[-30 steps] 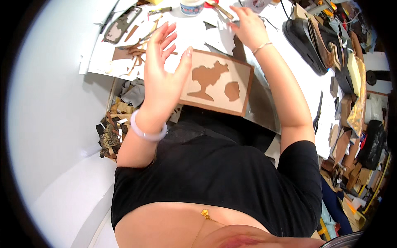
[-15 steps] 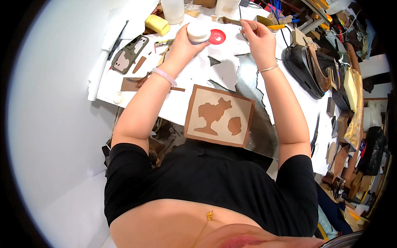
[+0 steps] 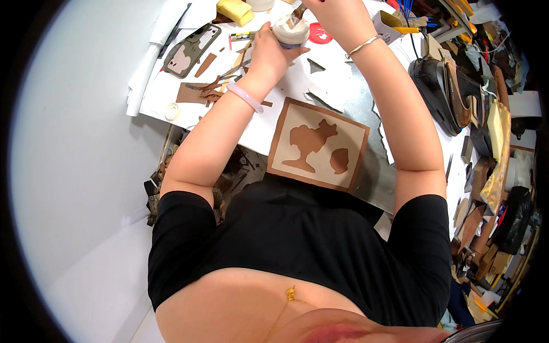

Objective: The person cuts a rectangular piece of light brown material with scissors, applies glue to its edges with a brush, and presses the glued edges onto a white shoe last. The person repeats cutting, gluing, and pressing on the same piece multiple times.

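My left hand point(image 3: 271, 56) is wrapped round an uncapped jar point(image 3: 291, 39) of white paste at the far side of the table. Over it, my right hand point(image 3: 338, 20), partly cut off by the upper edge, grips a flat brush point(image 3: 297, 15) whose bristles dip into the jar's mouth. A red lid point(image 3: 320, 33) lies just right of the jar. Nearer to me, at the table's front edge, rests a square panel point(image 3: 325, 157) with a brown border, a cream face and two brown shapes, one like an animal on a stand, one roundish.
Left on the table are a patterned phone point(image 3: 192, 52), brown scraps point(image 3: 193, 93), a white round cap point(image 3: 171, 111) and a yellow folded cloth or sponge point(image 3: 235, 11). A grey metal sheet point(image 3: 369, 186) extends right of the panel. Further right sits a black iron-like device point(image 3: 434, 100).
My right hand has moved left with the brush and lowered its bristles into the jar. The jar's white paste now shows. The whole view has shifted slightly.
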A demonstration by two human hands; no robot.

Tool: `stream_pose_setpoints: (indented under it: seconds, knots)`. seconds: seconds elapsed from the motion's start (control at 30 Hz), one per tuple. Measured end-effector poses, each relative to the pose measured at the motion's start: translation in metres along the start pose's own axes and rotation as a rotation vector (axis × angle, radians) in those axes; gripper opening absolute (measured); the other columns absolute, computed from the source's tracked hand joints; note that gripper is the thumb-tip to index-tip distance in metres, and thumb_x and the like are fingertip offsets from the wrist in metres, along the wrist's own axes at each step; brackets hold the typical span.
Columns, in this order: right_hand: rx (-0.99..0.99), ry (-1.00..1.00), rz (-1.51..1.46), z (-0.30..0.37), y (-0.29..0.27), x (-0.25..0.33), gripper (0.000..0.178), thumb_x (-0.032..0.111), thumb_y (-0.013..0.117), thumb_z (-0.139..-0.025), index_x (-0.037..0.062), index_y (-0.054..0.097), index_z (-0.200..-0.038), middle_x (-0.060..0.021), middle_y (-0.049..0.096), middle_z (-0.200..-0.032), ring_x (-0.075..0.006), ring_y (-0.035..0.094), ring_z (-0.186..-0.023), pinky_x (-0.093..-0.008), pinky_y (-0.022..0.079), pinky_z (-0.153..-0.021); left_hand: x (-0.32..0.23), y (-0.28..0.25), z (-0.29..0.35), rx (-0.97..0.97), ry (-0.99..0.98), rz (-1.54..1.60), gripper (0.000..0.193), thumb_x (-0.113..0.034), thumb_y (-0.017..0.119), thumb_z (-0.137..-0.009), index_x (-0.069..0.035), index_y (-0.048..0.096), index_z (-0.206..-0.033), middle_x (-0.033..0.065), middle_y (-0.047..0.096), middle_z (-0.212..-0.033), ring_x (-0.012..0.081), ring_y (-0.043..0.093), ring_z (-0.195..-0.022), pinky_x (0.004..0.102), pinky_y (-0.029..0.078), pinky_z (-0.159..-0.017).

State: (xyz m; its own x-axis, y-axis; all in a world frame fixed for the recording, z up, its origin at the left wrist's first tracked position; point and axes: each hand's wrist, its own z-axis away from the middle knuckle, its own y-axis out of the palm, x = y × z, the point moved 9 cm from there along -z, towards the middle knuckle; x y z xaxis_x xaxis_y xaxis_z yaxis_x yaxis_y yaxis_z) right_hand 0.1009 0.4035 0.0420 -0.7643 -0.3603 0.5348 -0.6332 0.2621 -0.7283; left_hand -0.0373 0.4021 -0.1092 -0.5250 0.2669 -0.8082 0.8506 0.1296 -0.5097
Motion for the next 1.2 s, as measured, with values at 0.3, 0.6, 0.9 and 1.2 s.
stream_pose_setpoints:
  seconds: [0.3,0.6,0.9,1.2]
  knots:
    - [-0.516,0.102,-0.482,0.040,-0.115,-0.022,0.016,0.012,0.062,-0.098,-0.0008,0.072,-0.100,-0.0039,0.070,-0.089,-0.0127,0.061,-0.076,-0.0258,0.049,-0.070,-0.046,-0.041,0.099,0.154,0.193,0.064,0.046,-0.017,0.076,-0.091,-0.004,0.060,-0.132,0.0112,0.065,-0.127,0.0281,0.062,-0.118,0.0426,0.042,-0.108]
    - [-0.738,0.393,-0.956,0.248,-0.153,-0.084,0.023,0.014,0.057,-0.106,-0.0060,0.069,-0.108,-0.0005,0.054,-0.084,-0.0110,0.045,-0.078,-0.0308,0.042,-0.080,-0.072,0.028,0.110,0.632,0.490,-0.443,0.038,-0.029,0.083,-0.081,-0.008,0.068,-0.110,0.0060,0.070,-0.102,0.0280,0.068,-0.099,0.0409,0.046,-0.092]
    - [-0.977,0.617,-0.854,0.413,-0.216,-0.098,0.025,0.013,0.055,-0.106,-0.0088,0.065,-0.115,-0.0031,0.057,-0.091,-0.0106,0.045,-0.079,-0.0291,0.042,-0.076,-0.090,0.061,0.112,0.801,0.573,-0.407,0.047,-0.033,0.088,-0.076,-0.009,0.066,-0.110,0.0066,0.068,-0.097,0.0271,0.067,-0.094,0.0424,0.047,-0.092]
    - [-1.026,0.631,-0.883,0.463,-0.226,-0.100,0.027,0.016,0.052,-0.107,-0.0074,0.064,-0.116,-0.0011,0.050,-0.083,-0.0111,0.043,-0.077,-0.0293,0.040,-0.075,-0.101,0.102,0.116,1.055,0.477,-0.656,0.041,-0.035,0.090,-0.075,-0.006,0.067,-0.092,0.0083,0.067,-0.097,0.0272,0.065,-0.091,0.0383,0.052,-0.081]
